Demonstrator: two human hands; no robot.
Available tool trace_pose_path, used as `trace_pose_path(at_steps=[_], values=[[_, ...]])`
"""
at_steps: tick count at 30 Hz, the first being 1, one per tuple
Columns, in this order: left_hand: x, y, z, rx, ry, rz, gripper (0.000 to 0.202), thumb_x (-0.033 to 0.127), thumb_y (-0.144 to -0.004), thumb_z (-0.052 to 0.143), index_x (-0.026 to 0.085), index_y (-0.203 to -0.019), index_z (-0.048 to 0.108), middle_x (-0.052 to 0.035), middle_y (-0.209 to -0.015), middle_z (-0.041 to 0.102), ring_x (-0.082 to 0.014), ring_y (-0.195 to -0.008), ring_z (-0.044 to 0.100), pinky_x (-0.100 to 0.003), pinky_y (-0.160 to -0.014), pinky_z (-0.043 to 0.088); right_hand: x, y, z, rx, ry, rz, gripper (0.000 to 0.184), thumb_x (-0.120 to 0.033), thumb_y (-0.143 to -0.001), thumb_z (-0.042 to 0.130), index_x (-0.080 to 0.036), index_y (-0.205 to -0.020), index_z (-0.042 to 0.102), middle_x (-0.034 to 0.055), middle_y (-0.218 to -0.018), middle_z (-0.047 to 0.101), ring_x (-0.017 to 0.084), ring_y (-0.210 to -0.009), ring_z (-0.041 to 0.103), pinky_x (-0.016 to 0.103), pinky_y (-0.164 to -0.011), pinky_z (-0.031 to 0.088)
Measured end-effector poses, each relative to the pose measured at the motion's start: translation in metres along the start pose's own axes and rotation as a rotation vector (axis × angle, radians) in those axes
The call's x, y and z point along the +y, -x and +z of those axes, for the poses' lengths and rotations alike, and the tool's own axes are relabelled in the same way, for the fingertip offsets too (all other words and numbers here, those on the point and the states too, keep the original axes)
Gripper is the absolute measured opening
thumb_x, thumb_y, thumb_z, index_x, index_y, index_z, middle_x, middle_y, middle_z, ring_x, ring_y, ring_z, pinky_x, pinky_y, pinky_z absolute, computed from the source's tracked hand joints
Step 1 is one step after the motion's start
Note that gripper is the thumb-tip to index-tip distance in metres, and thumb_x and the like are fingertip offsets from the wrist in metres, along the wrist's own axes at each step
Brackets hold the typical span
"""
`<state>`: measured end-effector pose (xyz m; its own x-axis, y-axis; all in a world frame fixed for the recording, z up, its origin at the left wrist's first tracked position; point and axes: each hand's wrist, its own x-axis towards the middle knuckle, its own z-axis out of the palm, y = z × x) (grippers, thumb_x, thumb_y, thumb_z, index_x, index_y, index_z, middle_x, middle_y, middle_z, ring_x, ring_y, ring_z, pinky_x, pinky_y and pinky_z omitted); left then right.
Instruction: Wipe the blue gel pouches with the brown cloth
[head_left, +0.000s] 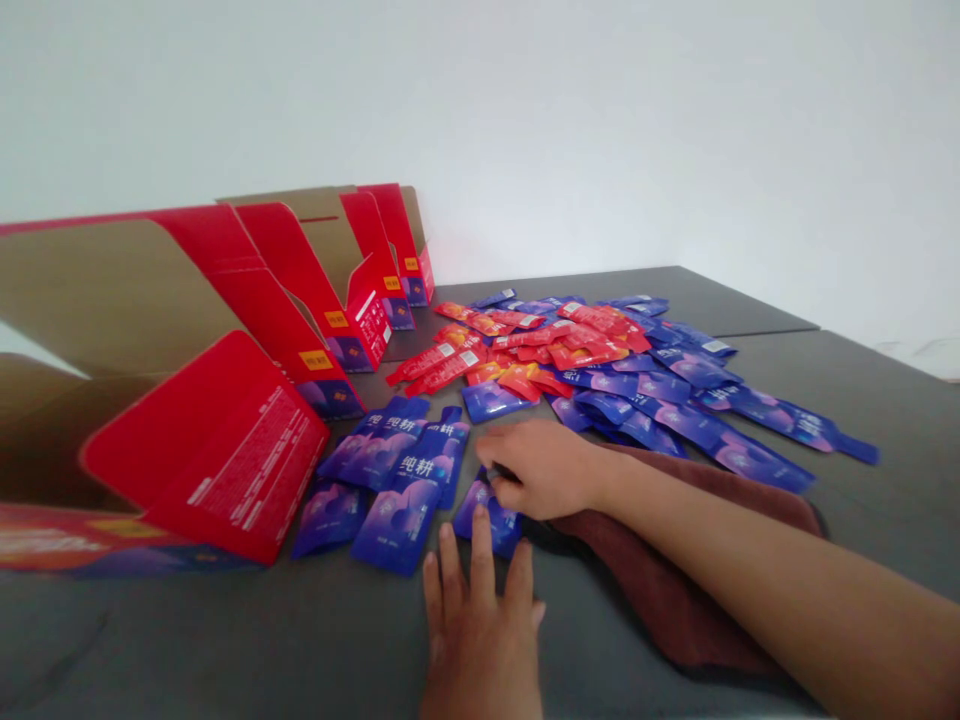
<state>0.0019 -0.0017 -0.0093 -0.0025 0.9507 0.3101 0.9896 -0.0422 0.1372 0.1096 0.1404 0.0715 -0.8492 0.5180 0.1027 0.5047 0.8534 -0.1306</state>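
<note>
Flat on the grey table, my left hand rests with its fingers apart and holds nothing, its fingertips just below a blue sachet. My right hand reaches in from the right, its fingers curled and pinching the upper end of that sachet. To the left lies a small group of blue foil sachets with white characters. Farther back spreads a large loose pile of red and blue sachets, some overlapping.
Several red-and-kraft cardboard display boxes stand open along the left, with one large flap close to the sachets. A folded brown towel lies under my right forearm. The table's far edge meets a white wall.
</note>
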Motion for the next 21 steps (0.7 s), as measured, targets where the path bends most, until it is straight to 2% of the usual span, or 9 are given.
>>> trace_pose_path(at_steps=[3,6,9,12,16,19,21], values=[[-0.001,0.001,0.001,0.006,-0.007,-0.007,0.032,0.019,-0.079,0.062,0.030,-0.108,0.072,-0.0109,-0.137,0.058,-0.0435,-0.128,0.046,-0.065,-0.102,0.040,-0.006,0.000,-0.001,-0.025,-0.065,-0.089,0.013,-0.027,-0.078,0.050,-0.019,-0.085,0.058,0.0043,-0.089,0.065,0.016,-0.075,0.058,0.027,-0.062,0.036],[-0.005,0.001,0.002,0.001,-0.017,0.025,0.033,0.017,-0.079,0.060,0.029,-0.107,0.072,-0.0110,-0.135,0.059,-0.0445,-0.127,0.047,-0.065,-0.101,0.041,-0.010,0.000,0.000,-0.018,-0.087,-0.115,0.012,-0.026,-0.078,0.051,-0.019,-0.084,0.058,0.0039,-0.088,0.065,0.016,-0.077,0.058,0.027,-0.064,0.037],[-0.010,0.001,0.004,-0.012,-0.025,0.120,0.034,0.017,-0.079,0.059,0.031,-0.107,0.071,-0.0090,-0.135,0.059,-0.0433,-0.123,0.051,-0.064,-0.096,0.046,-0.010,-0.001,0.001,-0.009,-0.052,-0.053,0.015,-0.029,-0.079,0.051,-0.018,-0.086,0.059,0.0048,-0.089,0.066,0.017,-0.077,0.058,0.027,-0.063,0.036],[-0.014,0.001,0.007,0.010,-0.056,0.078,0.035,0.017,-0.078,0.060,0.029,-0.108,0.071,-0.0094,-0.140,0.055,-0.0443,-0.126,0.048,-0.064,-0.098,0.044,-0.006,-0.002,0.002,-0.002,0.035,0.065,0.018,-0.029,-0.081,0.048,-0.018,-0.091,0.059,0.0064,-0.091,0.066,0.019,-0.076,0.060,0.028,-0.060,0.034],[-0.019,0.002,0.011,0.008,-0.065,0.157,0.036,0.020,-0.079,0.058,0.031,-0.112,0.069,-0.0096,-0.140,0.054,-0.0440,-0.123,0.051,-0.065,-0.093,0.047,-0.001,-0.003,0.002,0.022,0.108,0.192,0.021,-0.028,-0.084,0.043,-0.019,-0.093,0.059,0.0074,-0.090,0.067,0.020,-0.076,0.061,0.029,-0.058,0.033],[-0.017,0.001,0.008,0.015,-0.066,0.130,0.035,0.020,-0.079,0.059,0.030,-0.111,0.069,-0.0097,-0.140,0.053,-0.0439,-0.124,0.049,-0.065,-0.095,0.046,0.001,-0.002,0.002,0.025,0.109,0.210,0.021,-0.029,-0.084,0.043,-0.019,-0.093,0.059,0.0074,-0.090,0.067,0.020,-0.075,0.061,0.029,-0.058,0.033],[-0.011,0.001,0.004,0.029,-0.059,0.083,0.033,0.020,-0.078,0.060,0.029,-0.108,0.071,-0.0097,-0.140,0.054,-0.0439,-0.126,0.048,-0.064,-0.098,0.044,0.002,-0.002,0.002,0.024,0.079,0.155,0.020,-0.028,-0.083,0.044,-0.018,-0.093,0.059,0.0072,-0.091,0.067,0.019,-0.077,0.060,0.028,-0.060,0.034]])
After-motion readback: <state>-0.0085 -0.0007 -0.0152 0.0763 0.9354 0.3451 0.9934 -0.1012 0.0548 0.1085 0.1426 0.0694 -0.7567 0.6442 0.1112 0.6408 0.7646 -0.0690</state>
